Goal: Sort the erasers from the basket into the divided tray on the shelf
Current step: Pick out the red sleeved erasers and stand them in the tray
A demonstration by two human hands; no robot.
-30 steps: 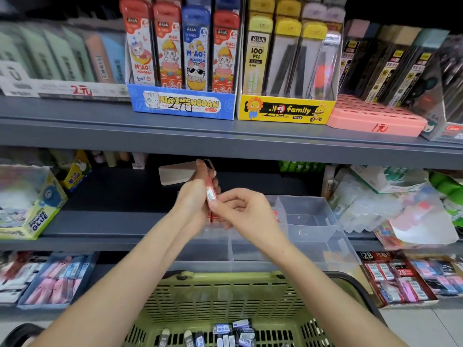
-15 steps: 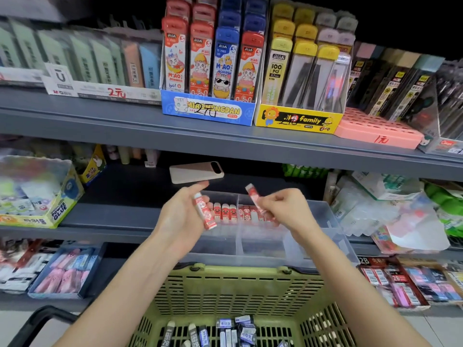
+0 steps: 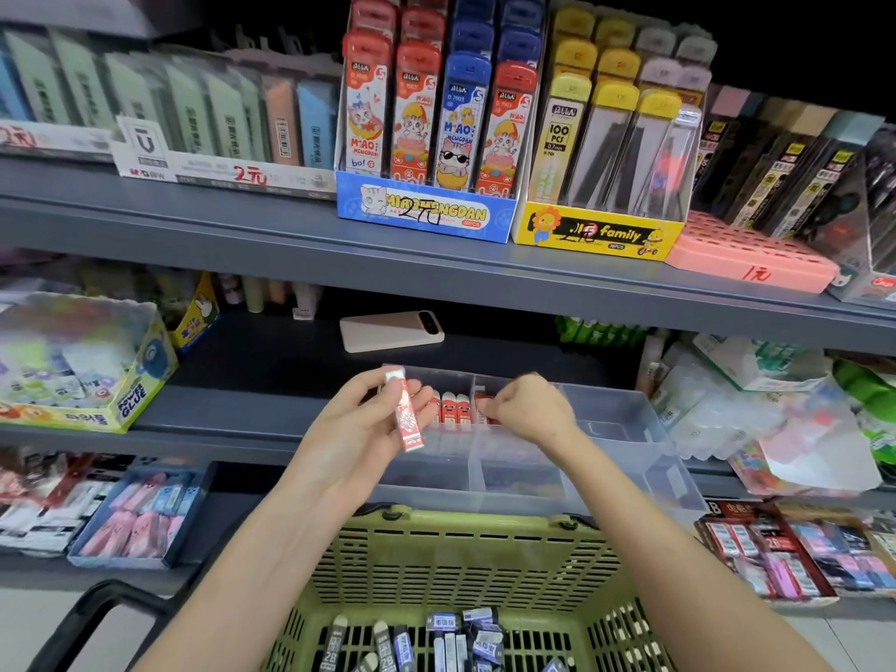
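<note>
A clear divided tray (image 3: 625, 443) stands on the middle shelf. A row of red erasers (image 3: 453, 407) stands upright in its back-left compartment. My left hand (image 3: 368, 424) holds a red-and-white eraser (image 3: 406, 412) upright in front of the tray. My right hand (image 3: 526, 407) reaches into the tray with curled fingers and pinches a red eraser (image 3: 481, 405) at the right end of that row. Below, a green basket (image 3: 456, 555) holds several dark-wrapped erasers (image 3: 436, 640) on its floor.
A beige phone (image 3: 390, 330) lies on the shelf behind the tray. A glue box (image 3: 82, 366) sits at the left, plastic packets (image 3: 756, 405) at the right. The upper shelf (image 3: 291, 254) carries boxes of pencil leads. Lower trays (image 3: 140, 518) hold more stationery.
My hands parted, each with one red eraser. The right hand went down into the tray to the row's right end. The left hand stayed in front with its eraser. The view tilted up.
</note>
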